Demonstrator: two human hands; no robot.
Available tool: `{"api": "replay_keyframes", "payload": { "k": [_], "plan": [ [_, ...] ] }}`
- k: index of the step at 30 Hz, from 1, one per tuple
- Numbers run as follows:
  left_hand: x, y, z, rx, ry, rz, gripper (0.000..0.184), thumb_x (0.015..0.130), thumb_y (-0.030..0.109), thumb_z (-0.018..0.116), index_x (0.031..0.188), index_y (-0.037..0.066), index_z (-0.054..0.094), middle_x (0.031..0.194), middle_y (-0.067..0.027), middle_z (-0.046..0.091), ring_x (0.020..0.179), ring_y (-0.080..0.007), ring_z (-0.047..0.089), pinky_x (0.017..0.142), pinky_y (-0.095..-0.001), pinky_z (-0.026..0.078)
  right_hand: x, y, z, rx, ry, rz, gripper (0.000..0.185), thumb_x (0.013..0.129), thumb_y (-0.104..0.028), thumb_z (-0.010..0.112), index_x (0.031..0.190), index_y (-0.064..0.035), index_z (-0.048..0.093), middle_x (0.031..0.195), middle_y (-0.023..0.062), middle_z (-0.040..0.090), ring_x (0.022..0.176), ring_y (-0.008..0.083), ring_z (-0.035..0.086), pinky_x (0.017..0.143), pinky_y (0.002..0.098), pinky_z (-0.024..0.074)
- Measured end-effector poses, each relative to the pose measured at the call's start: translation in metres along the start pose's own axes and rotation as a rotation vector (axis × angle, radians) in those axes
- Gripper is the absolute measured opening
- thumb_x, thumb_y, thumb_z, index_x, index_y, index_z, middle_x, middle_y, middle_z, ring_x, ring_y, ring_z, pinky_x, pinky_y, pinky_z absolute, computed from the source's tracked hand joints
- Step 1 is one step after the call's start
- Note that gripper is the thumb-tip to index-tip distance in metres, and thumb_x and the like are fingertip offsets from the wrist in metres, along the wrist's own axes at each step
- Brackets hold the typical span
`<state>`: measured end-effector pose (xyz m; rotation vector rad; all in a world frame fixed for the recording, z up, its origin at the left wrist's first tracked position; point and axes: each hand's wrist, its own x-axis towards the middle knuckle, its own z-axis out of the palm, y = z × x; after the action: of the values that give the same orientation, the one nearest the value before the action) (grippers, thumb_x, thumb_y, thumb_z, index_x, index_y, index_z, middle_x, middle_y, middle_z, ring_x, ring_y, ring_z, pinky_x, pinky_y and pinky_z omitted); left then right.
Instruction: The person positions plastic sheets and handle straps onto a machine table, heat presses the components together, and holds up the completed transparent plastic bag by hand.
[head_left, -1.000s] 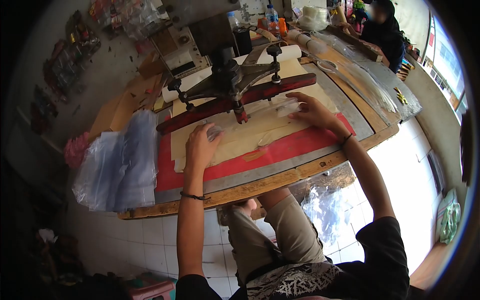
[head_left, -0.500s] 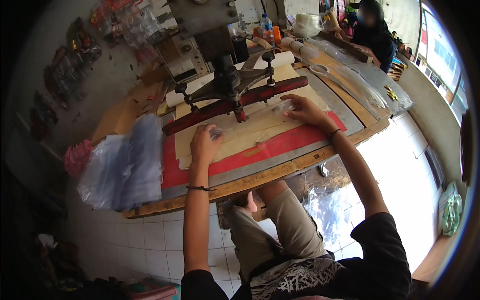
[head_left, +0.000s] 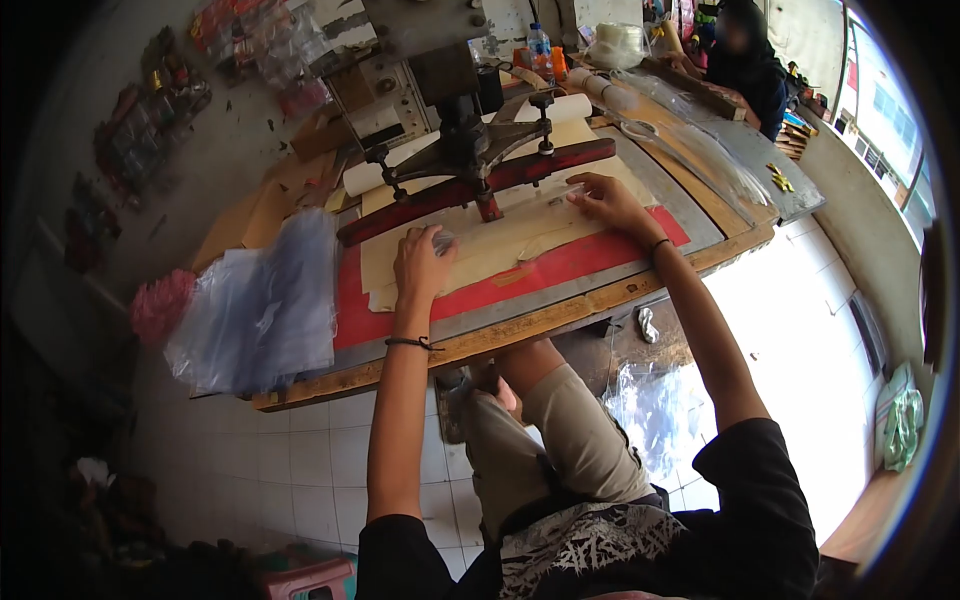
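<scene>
Clear plastic film [head_left: 515, 218] lies flat over tan sheets [head_left: 470, 270] beneath the long red bar [head_left: 410, 208] of a press. At the left end of the film, my left hand [head_left: 422, 265] has its fingers curled on a crinkled bit of plastic. Toward the right end, my right hand [head_left: 612, 205] pinches the film's edge between thumb and fingers. Both hands are on the near side of the bar. A red mat [head_left: 515, 280] shows under the tan sheets. The film's exact outline is hard to make out.
A stack of clear plastic bags [head_left: 255, 315] overhangs the table's left edge. Behind the press stands a control box [head_left: 385, 100]. Scissors [head_left: 640, 130] and plastic strips [head_left: 715, 170] lie on the right. Another person [head_left: 745, 65] sits at the far right.
The view has shifted slightly, so the table and press appear higher. Both hands stay at nearly the same places beside the bar. My bare foot has moved a little under the table.
</scene>
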<state>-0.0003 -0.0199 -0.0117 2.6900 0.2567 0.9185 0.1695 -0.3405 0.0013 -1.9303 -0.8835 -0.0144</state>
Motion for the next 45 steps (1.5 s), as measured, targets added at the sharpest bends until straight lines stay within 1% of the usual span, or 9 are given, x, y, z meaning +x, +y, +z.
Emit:
{"api": "replay_keyframes", "payload": {
  "k": [3, 6, 17, 20, 26, 32, 35, 41, 45],
  "plan": [
    [0.000, 0.002, -0.002, 0.031, -0.034, -0.022, 0.043, 0.084, 0.037, 0.071, 0.117, 0.010, 0.069, 0.109, -0.0134, 0.063, 0.107, -0.0329, 0.059, 0.090, -0.0424, 0.050, 0.002, 0.002, 0.002, 0.001, 0.012, 0.035, 0.048, 0.092, -0.035, 0.069, 0.126, -0.0018, 0.061, 0.090, 0.0070, 0.069, 0.075, 0.0123, 0.064, 0.070, 0.0284, 0.0531],
    [0.001, 0.002, -0.001, 0.049, -0.022, -0.017, 0.043, 0.085, 0.038, 0.071, 0.118, 0.010, 0.069, 0.108, -0.0134, 0.062, 0.108, -0.0325, 0.058, 0.090, -0.0424, 0.050, 0.003, 0.006, 0.002, 0.031, 0.016, 0.025, 0.054, 0.088, -0.039, 0.071, 0.123, 0.0012, 0.062, 0.098, 0.0159, 0.071, 0.072, 0.0169, 0.068, 0.068, 0.0318, 0.0553],
    [0.008, -0.008, 0.013, 0.016, 0.158, 0.050, 0.037, 0.080, 0.030, 0.077, 0.101, 0.001, 0.069, 0.108, -0.0179, 0.065, 0.099, -0.0360, 0.060, 0.089, -0.0431, 0.049, 0.004, 0.011, 0.003, 0.055, 0.060, 0.023, 0.050, 0.088, -0.030, 0.072, 0.127, 0.0000, 0.061, 0.099, 0.0134, 0.070, 0.073, 0.0158, 0.068, 0.066, 0.0306, 0.0543],
    [0.009, -0.009, 0.011, 0.060, 0.093, 0.041, 0.038, 0.080, 0.030, 0.078, 0.102, 0.001, 0.069, 0.109, -0.0183, 0.065, 0.103, -0.0363, 0.059, 0.090, -0.0437, 0.049, 0.007, 0.015, 0.005, 0.073, 0.068, 0.027, 0.047, 0.089, -0.026, 0.071, 0.127, -0.0007, 0.062, 0.100, 0.0127, 0.071, 0.072, 0.0151, 0.068, 0.066, 0.0304, 0.0543],
    [0.003, -0.012, -0.002, -0.032, -0.018, 0.062, 0.054, 0.078, 0.039, 0.078, 0.113, 0.000, 0.068, 0.118, -0.0163, 0.063, 0.113, -0.0349, 0.055, 0.097, -0.0432, 0.046, 0.007, 0.013, 0.002, -0.041, 0.052, 0.018, 0.043, 0.089, -0.022, 0.070, 0.125, 0.0003, 0.062, 0.104, 0.0114, 0.071, 0.080, 0.0139, 0.066, 0.070, 0.0305, 0.0540],
    [0.005, -0.035, 0.002, 0.007, -0.260, 0.112, 0.077, 0.086, 0.057, 0.064, 0.138, 0.001, 0.052, 0.149, -0.0148, 0.045, 0.132, -0.0348, 0.043, 0.110, -0.0454, 0.032, 0.002, 0.003, 0.003, -0.154, 0.117, -0.040, 0.051, 0.081, -0.030, 0.077, 0.121, -0.0005, 0.065, 0.104, 0.0152, 0.071, 0.079, 0.0203, 0.067, 0.074, 0.0338, 0.0546],
    [0.002, -0.039, 0.002, -0.017, -0.333, 0.099, 0.077, 0.090, 0.058, 0.057, 0.145, 0.005, 0.044, 0.154, -0.0118, 0.039, 0.135, -0.0339, 0.038, 0.113, -0.0477, 0.025, -0.001, -0.007, 0.002, -0.221, 0.051, -0.084, 0.053, 0.078, -0.028, 0.080, 0.122, -0.0010, 0.065, 0.106, 0.0151, 0.069, 0.078, 0.0210, 0.065, 0.074, 0.0342, 0.0537],
    [0.004, -0.043, 0.010, -0.018, -0.312, 0.096, 0.065, 0.094, 0.050, 0.055, 0.143, 0.009, 0.047, 0.154, -0.0101, 0.040, 0.136, -0.0345, 0.037, 0.112, -0.0483, 0.024, -0.001, -0.001, 0.006, -0.265, 0.085, -0.196, 0.057, 0.076, -0.025, 0.081, 0.125, -0.0007, 0.063, 0.104, 0.0156, 0.064, 0.082, 0.0237, 0.061, 0.077, 0.0347, 0.0521],
    [0.002, -0.028, 0.005, 0.077, -0.286, 0.076, 0.060, 0.095, 0.045, 0.056, 0.141, 0.008, 0.048, 0.152, -0.0097, 0.042, 0.134, -0.0346, 0.039, 0.111, -0.0482, 0.025, 0.000, 0.007, 0.006, -0.298, 0.083, -0.220, 0.054, 0.080, -0.027, 0.079, 0.126, -0.0046, 0.063, 0.110, 0.0173, 0.062, 0.090, 0.0276, 0.064, 0.082, 0.0368, 0.0526]
  ]
}}
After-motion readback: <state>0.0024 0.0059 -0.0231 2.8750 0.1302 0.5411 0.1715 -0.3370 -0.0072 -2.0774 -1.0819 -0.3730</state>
